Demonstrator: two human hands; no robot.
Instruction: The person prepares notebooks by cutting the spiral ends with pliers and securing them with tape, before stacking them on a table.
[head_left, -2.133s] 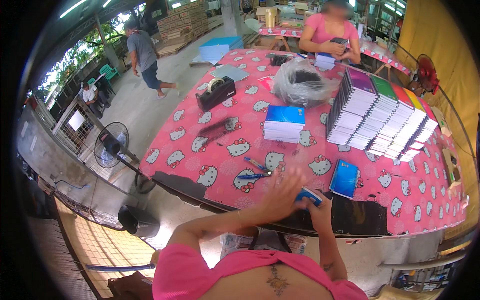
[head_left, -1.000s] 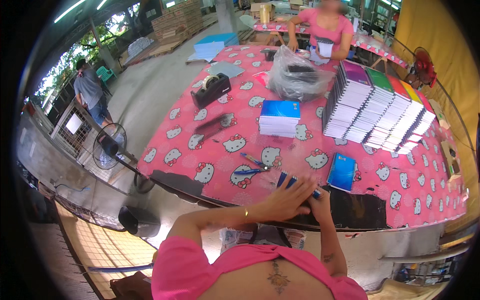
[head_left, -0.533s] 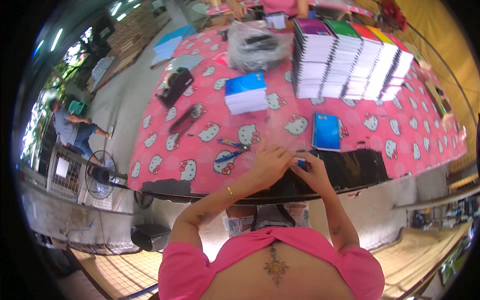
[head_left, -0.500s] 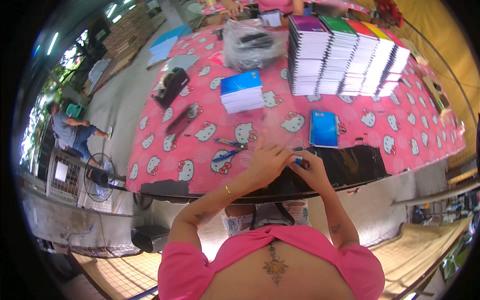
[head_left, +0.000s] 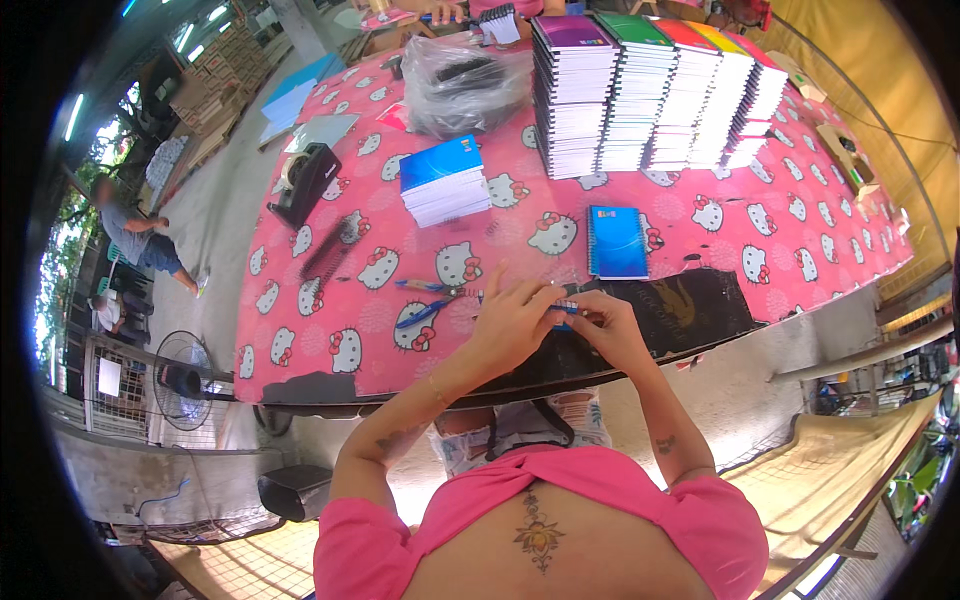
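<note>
Beyond hands [head_left: 515, 325], clear bag [head_left: 455, 112], black contents [head_left: 470, 69]

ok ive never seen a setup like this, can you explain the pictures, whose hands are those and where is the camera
There is no machine: these are a person's bare hands. The camera is a wide fisheye worn on that person's head, the left of two, looking down, so straight edges bend. Left in the picture is the person's left.

The left hand and right hand hold a small blue item between them, seemingly a spiral notebook, mostly hidden by them.

On the pink patterned table lie a single blue notebook, a blue-covered stack, tall stacks of coloured notebooks, a blue-handled tool, a black tape dispenser and a plastic bag with something dark inside.
</note>
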